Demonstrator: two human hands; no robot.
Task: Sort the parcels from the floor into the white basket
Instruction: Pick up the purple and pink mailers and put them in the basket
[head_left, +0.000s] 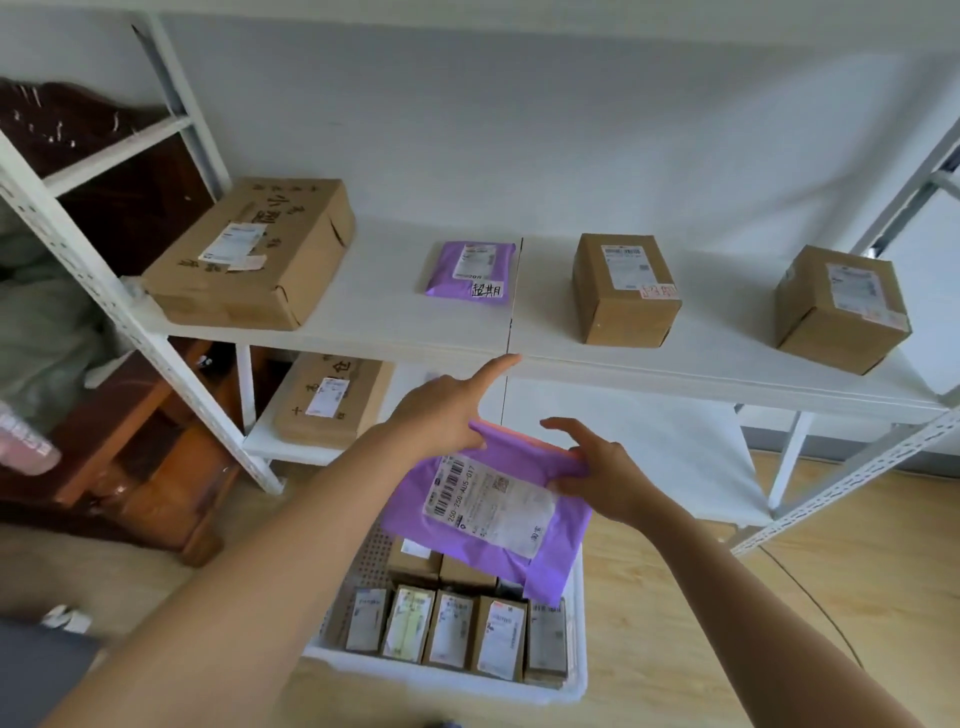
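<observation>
Over on the far left we've got some dark wooden furniture (130, 452) behind the white shelf rack (363, 332). On the upper shelf, going left to right: a big flat cardboard box (249, 254) with handwriting on top, a small purple mailer (470, 270) with a label and a handwritten sticker, a small brown box (623, 288), and another brown box (841, 309) sitting at an angle near the right end. They're all well apart from each other. One shelf lower there's a second flat box (332, 400) on the left side.

Now us. Our left hand (441, 415) pinches the upper left corner of a purple parcel (488, 514) (thumb on top, index finger sticking straight out toward the shelf edge). Our right hand (602, 478) grips the parcel's upper right edge, fingers (563, 428) curled around its folded-over top. So both hands are holding the same bag, label side facing up, barcode readable.

The parcel is up in the air, hanging right over the white basket (441, 680), not touching it as far as we can tell. The basket sits on the wooden floor (675, 597) just in front of the rack, and it already has a row of small labelled cardboard packets (452, 631) standing on edge along the near side, with a couple more boxes behind them, partly hidden by the parcel.

A thin dark cable (810, 592) runs across the floor on the right.
</observation>
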